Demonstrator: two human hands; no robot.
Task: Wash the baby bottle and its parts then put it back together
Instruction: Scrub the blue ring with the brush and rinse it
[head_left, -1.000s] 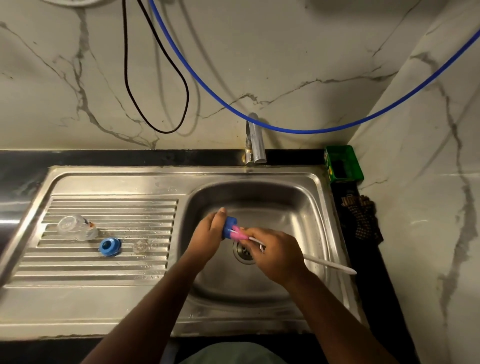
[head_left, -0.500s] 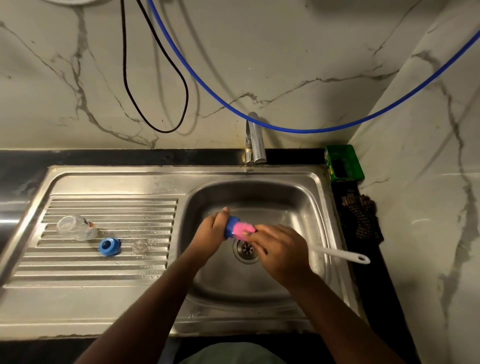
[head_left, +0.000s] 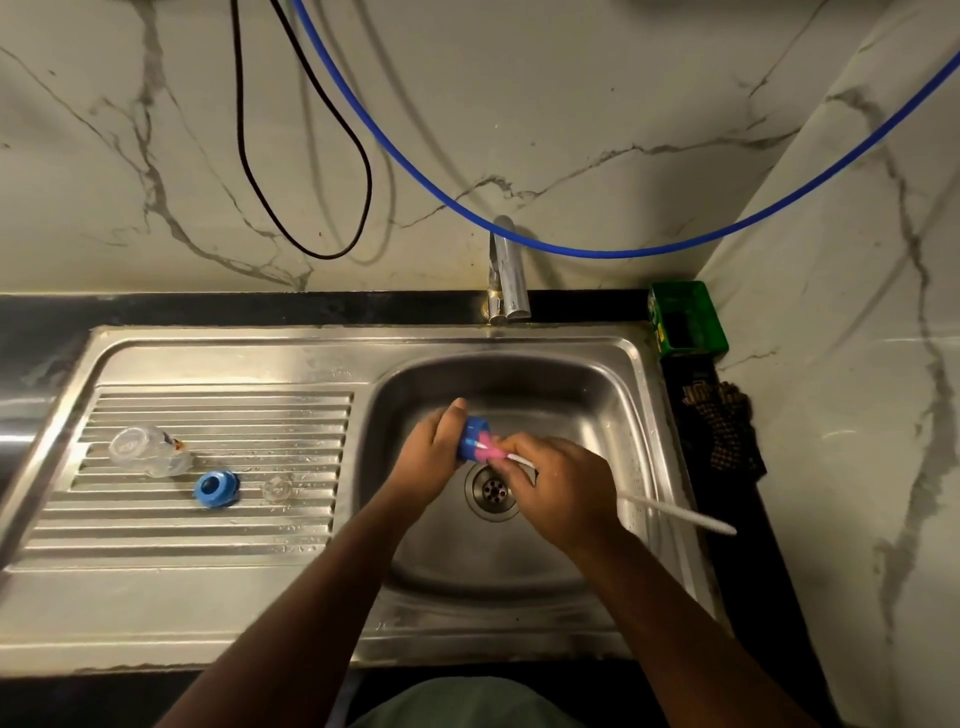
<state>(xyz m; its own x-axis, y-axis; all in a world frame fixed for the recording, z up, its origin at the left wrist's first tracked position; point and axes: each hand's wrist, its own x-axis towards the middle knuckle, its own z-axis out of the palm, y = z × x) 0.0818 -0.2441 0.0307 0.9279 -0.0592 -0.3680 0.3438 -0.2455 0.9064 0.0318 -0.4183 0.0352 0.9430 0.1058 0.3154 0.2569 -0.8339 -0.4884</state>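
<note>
Steel sink unit (head_left: 218, 613) is sitting in a black countertop (head_left: 291, 307), ribbed drainboard left, basin right. Lying on the drainboard ribs: clear bottle body (head_left: 148, 451) on its side, blue screw ring (head_left: 216, 488) just right of it, small clear teat (head_left: 277, 488) beside the ring. Green box (head_left: 687, 321) and a dark checked cloth (head_left: 723, 426) are resting on the countertop strip right of the basin.
</note>
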